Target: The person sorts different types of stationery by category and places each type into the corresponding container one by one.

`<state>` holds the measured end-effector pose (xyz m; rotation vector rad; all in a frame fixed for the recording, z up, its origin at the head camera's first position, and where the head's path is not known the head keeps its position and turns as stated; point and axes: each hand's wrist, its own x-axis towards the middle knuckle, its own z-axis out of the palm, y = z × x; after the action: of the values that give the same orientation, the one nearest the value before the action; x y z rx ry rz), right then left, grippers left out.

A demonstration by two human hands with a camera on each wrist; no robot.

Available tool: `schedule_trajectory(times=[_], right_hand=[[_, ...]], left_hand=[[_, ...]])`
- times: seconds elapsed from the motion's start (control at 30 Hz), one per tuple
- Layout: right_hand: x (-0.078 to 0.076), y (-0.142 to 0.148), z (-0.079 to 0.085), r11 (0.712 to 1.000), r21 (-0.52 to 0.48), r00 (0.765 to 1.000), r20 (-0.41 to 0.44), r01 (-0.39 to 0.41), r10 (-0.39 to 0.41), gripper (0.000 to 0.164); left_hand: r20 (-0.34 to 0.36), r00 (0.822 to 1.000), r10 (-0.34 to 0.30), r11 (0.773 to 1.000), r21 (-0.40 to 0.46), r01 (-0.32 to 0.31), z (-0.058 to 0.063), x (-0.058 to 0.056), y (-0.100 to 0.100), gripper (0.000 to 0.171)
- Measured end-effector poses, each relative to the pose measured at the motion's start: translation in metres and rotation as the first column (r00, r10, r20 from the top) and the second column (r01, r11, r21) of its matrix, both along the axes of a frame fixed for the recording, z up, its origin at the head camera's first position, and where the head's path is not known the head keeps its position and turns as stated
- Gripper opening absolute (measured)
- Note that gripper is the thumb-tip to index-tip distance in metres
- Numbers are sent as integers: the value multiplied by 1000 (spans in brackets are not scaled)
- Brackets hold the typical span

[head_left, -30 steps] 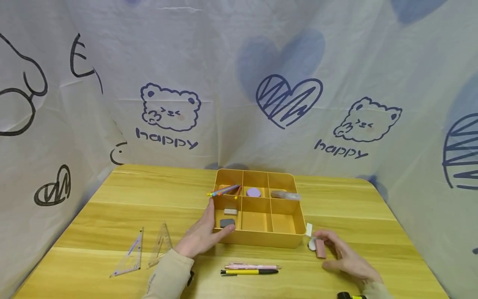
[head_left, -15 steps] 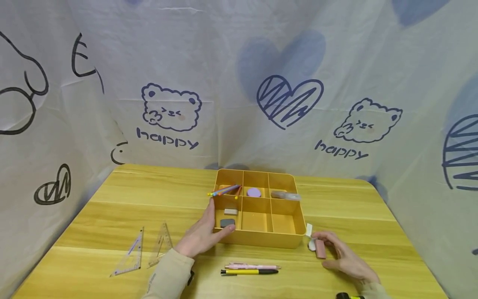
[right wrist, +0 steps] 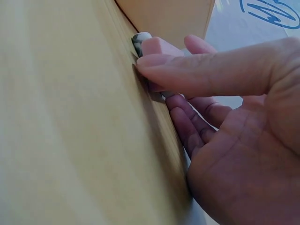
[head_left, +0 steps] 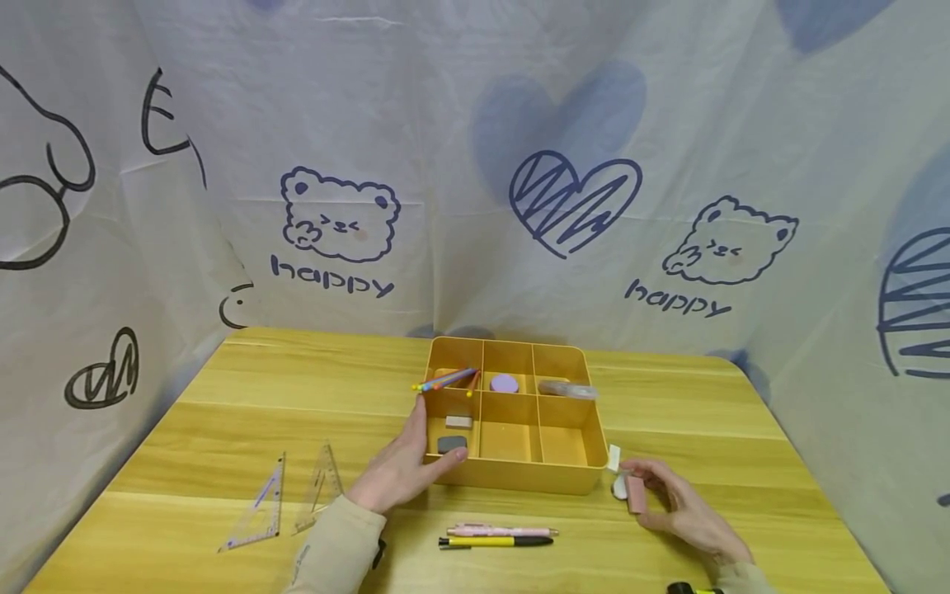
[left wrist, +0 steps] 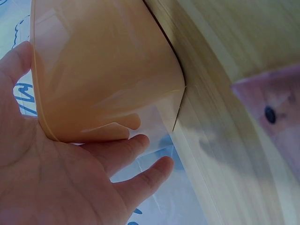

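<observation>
My left hand [head_left: 401, 466] holds the front left corner of a yellow six-compartment box [head_left: 519, 477], its thumb over the front rim. The left wrist view shows the hand against the box's outer wall [left wrist: 108, 70]. At the right, my right hand [head_left: 686, 513] pinches a pink eraser [head_left: 636, 494] between thumb and fingers, low over the table; the thumb partly hides this eraser [right wrist: 157, 47] in the right wrist view. Beside it lie a small rounded white piece [head_left: 619, 487] and a white block [head_left: 613, 457], close to the box's front right corner.
The box contains a grey eraser [head_left: 452, 445], a pale block [head_left: 458, 421], colourful pencils [head_left: 453, 379], a purple round item [head_left: 504, 383] and a clear packet [head_left: 567, 388]. Two set squares [head_left: 254, 540] lie left. A pink pen [head_left: 505, 531] and yellow-black pen [head_left: 496, 541] lie in front.
My right thumb has moved up against the lower end of the pink eraser, narrowing the grasp. The left hand and the box have stayed where they were.
</observation>
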<state>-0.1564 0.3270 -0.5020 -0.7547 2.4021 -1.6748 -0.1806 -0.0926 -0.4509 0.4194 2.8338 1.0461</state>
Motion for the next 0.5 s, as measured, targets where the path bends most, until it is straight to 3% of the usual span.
schedule_trajectory(times=[0.17, 0.3, 0.5], right_hand=[[0, 2, -1, 998, -58, 997, 76, 9, -5, 66], [1, 4, -2, 993, -96, 988, 146, 68, -53, 67], [0, 7, -6, 971, -208, 981, 173, 119, -83, 65]], left_hand=[[-5, 1000, -2, 1000, -1, 2, 0, 0, 0, 109], [-7, 1000, -3, 1000, 9, 3, 1, 0, 0, 106], [-9, 1000, -3, 1000, 10, 3, 1, 0, 1, 105]])
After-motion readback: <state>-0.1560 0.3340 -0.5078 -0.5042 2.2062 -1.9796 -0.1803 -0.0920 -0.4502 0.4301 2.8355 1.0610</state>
